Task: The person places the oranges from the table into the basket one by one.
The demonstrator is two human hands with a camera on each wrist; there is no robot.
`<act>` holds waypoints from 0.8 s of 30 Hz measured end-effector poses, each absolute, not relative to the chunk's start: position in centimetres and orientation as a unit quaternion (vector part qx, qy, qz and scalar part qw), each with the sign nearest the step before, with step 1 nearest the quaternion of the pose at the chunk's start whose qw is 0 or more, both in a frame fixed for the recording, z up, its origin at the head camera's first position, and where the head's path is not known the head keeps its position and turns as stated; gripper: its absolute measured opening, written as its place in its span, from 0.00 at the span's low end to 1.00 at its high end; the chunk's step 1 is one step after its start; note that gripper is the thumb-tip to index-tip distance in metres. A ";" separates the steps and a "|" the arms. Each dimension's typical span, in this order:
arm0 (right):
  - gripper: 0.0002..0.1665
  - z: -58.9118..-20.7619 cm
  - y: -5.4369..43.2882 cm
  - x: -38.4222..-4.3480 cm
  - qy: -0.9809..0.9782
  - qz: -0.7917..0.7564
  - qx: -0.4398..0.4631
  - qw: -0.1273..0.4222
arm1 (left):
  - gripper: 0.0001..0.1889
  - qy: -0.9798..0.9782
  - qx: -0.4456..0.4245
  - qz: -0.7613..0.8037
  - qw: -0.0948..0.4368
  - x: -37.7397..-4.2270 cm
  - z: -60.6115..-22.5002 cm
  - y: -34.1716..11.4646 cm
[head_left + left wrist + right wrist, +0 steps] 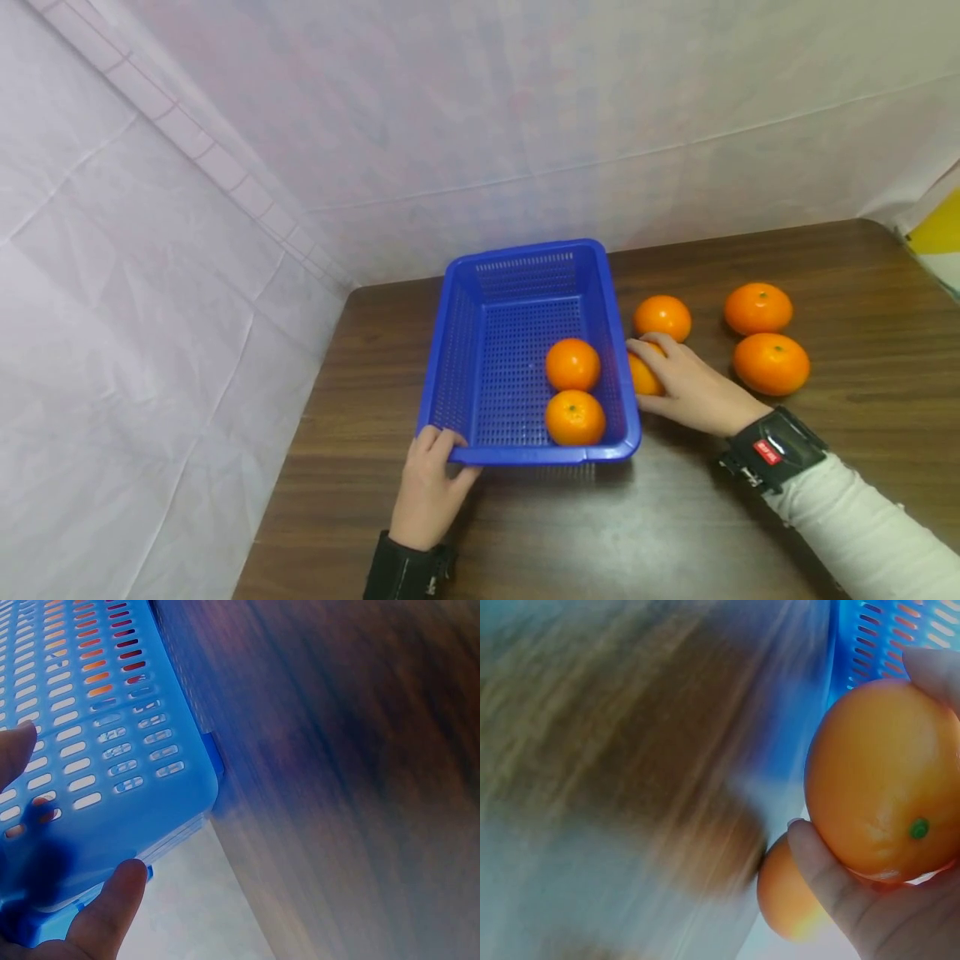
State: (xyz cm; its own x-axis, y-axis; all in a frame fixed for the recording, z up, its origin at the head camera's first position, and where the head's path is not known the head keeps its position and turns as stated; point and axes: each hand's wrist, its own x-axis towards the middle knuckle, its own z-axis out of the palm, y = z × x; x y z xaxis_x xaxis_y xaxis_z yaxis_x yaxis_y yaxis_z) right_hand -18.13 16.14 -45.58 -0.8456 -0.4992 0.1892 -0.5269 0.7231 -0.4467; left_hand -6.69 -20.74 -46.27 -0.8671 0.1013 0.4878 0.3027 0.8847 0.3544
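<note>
My left hand (433,492) grips the near left corner of a blue plastic basket (525,455), fingers over the rim; in the left wrist view its thumb (112,907) lies against the slotted side. Beside the basket's right wall, my right hand (688,385) holds an orange (643,375). That orange (885,780) fills much of the right wrist view, with a green stem spot, fingers and thumb around it. Inside the basket, toward the right, sit two oranges, the upper orange (572,364) and the lower orange (575,418).
Just beyond my right hand lies another orange (662,317). Farther right are two more, a back orange (758,308) and a front orange (771,364). All rest on a brown wooden table (352,400). White sheeting (562,150) hangs behind and on the left.
</note>
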 end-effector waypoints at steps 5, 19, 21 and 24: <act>0.44 -45.3 16.4 -18.0 -0.928 0.249 0.277 0.033 | 0.18 -0.942 -0.107 -0.217 0.234 -6.7 -46.3 -20.7; 0.40 -43.7 17.3 -17.3 -0.933 0.244 0.262 0.036 | 0.18 -0.943 -0.103 -0.214 0.234 -6.7 -46.3 -20.7; 0.40 -43.3 17.3 -17.2 -0.934 0.242 0.260 0.040 | 0.18 -0.941 -0.108 -0.213 0.240 -6.7 -46.4 -20.7; 0.41 -42.7 17.2 -17.1 -0.936 0.239 0.254 0.047 | 0.19 -0.938 -0.114 -0.213 0.249 -6.7 -46.5 -20.8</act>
State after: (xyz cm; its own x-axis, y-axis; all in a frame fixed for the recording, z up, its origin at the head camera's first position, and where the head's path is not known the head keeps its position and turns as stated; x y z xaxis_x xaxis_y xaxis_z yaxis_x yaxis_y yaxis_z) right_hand -17.06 17.24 -42.65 -0.8670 -0.4526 0.2088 -0.4973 0.7572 -0.4235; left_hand -6.75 -20.77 -46.48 -0.8494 0.1080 0.5165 0.3205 0.8831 0.3425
